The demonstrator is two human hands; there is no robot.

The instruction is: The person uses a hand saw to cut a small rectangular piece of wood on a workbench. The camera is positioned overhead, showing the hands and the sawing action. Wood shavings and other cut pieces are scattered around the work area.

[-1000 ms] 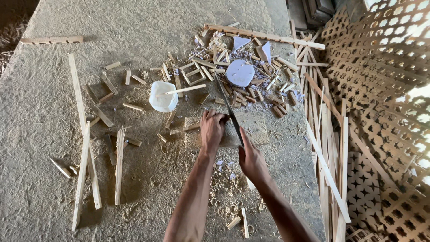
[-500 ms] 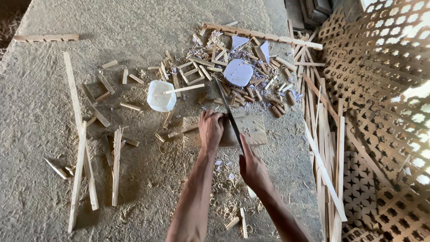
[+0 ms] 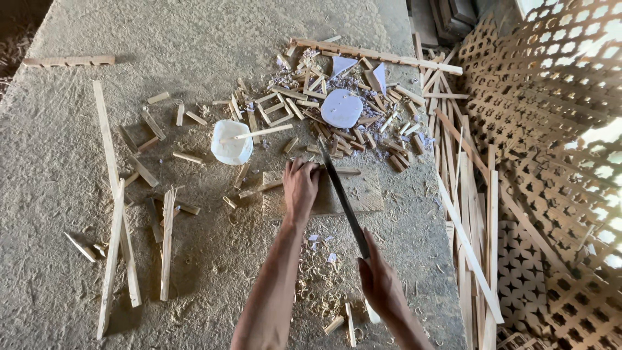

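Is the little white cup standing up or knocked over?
Standing up. The white cup sits on its base on the floor, its round mouth facing up, and a thin wooden stick lies across its rim.

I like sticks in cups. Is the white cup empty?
No, the white cup has a thin wooden stick lying across its rim, poking out to the side.

Woodwork shop, wood offcuts (image 3: 337,123), shavings (image 3: 321,285), lattice panels (image 3: 551,116)
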